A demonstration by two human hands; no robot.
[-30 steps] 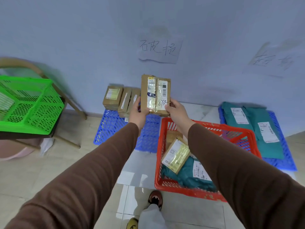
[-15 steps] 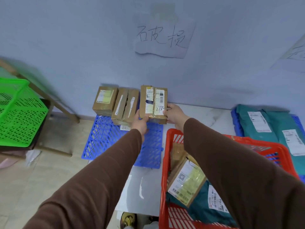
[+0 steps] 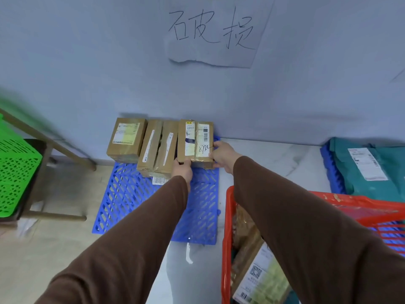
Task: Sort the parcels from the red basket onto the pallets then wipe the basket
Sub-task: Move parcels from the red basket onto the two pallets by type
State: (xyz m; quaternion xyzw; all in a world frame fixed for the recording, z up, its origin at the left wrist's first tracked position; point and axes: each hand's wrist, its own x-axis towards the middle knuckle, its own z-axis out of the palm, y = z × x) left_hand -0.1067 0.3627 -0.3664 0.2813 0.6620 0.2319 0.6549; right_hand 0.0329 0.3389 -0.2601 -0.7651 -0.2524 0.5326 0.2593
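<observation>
Both hands hold a taped cardboard parcel (image 3: 195, 142) marked 8732 at the back right of the left blue pallet (image 3: 197, 207), against the wall. My left hand (image 3: 183, 171) grips its lower left corner; my right hand (image 3: 222, 155) grips its right side. Two more cardboard parcels, a torn one (image 3: 157, 150) and a labelled one (image 3: 126, 139), stand beside it on the pallet. The red basket (image 3: 226, 238) sits at the lower right with a cardboard parcel (image 3: 260, 275) inside, mostly hidden by my right sleeve.
A second blue pallet (image 3: 331, 167) at the right carries teal mailer bags (image 3: 372, 165). A green basket (image 3: 15, 176) rests on a wooden chair (image 3: 50, 150) at the left. A handwritten paper sign (image 3: 210, 34) hangs on the wall above the left pallet.
Both hands have carried the parcel forward and down from chest height to the back of the left pallet, beside the torn parcel. The view has closed in on the wall.
</observation>
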